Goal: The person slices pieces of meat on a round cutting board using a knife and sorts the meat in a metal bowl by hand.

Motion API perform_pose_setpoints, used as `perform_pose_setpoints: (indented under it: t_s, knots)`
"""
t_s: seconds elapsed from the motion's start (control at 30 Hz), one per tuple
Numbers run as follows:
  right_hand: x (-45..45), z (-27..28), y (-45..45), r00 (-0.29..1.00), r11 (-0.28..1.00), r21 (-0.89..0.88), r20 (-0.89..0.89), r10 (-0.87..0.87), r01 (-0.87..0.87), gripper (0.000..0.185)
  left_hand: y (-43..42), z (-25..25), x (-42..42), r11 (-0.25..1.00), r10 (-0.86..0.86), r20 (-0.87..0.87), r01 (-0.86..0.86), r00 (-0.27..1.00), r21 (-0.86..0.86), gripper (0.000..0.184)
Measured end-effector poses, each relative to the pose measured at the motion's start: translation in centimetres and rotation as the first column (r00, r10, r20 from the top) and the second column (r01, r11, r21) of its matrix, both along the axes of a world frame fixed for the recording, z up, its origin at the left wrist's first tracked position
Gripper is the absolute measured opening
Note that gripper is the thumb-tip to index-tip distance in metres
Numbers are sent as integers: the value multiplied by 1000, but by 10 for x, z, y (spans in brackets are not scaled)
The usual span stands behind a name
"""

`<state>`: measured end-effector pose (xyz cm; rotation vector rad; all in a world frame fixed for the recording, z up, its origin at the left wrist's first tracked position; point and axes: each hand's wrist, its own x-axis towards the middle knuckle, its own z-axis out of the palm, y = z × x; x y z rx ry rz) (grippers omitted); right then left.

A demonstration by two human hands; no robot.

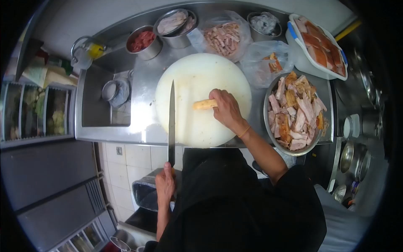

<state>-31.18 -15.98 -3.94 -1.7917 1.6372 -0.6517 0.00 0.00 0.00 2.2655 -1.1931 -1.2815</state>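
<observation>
My left hand is closed around the handle of a long knife. The blade points away from me and lies over the left part of a round white cutting board. On the board, my right hand grips the right end of a golden-tan piece of meat; the fingers cover that end. A gap separates the blade from the meat. To the right of the board sits a large metal bowl heaped with cut pieces of pale and browned meat.
A sink is at the left. Along the back stand a pot of red meat, more metal pots, a bag of meat strips, another plastic bag and a white tub of brown-skinned slabs. A bin stands below.
</observation>
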Motion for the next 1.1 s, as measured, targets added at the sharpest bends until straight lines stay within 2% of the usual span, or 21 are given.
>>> perform_pose_setpoints:
  t_s: [0.07, 0.17, 0.27, 0.37, 0.47, 0.57, 0.67, 0.77, 0.87, 0.97, 1.1]
  knots:
    - [0, 5, 12, 993, 981, -166, -69, 93, -104, 37, 1, 16, -10, 1000, -23, 17, 24, 1000, -16, 79]
    - [3, -9, 37, 957, 922, -295, -216, 192, -251, 39, -2, 25, 7, 994, -112, 88, 111, 990, 22, 76]
    - [4, -15, 48, 987, 924, -372, -157, 34, -90, 43, 0, 26, 11, 985, -174, 153, 171, 973, 32, 72]
    - [9, -26, 48, 985, 953, -299, -173, 5, -57, 44, -5, 48, 3, 972, -230, 169, 216, 959, 93, 67]
    - [12, -32, 45, 985, 936, -335, -165, 53, -107, 40, 0, 47, 10, 945, -327, 156, 322, 932, 62, 75]
    - [26, -23, 49, 999, 911, -412, -53, 9, -30, 29, -4, 44, 13, 904, -427, 170, 413, 888, 109, 74]
    - [38, -39, 53, 993, 892, -449, -121, -11, -45, 20, -17, 64, 7, 902, -411, 141, 378, 901, 211, 60]
    - [37, -43, 53, 996, 904, -428, -90, -22, -18, 14, -17, 74, 3, 888, -457, 200, 432, 867, 158, 58]
    - [39, -41, 54, 994, 897, -441, -106, -35, -15, 14, -15, 79, 4, 865, -490, 229, 436, 841, 249, 56]
    - [39, -41, 52, 996, 896, -443, -82, -36, -5, 14, -4, 86, 8, 862, -506, 280, 464, 816, 204, 59]
    - [40, -41, 52, 995, 896, -445, -82, -49, 8, 14, 5, 90, 14, 839, -538, 297, 469, 789, 275, 54]
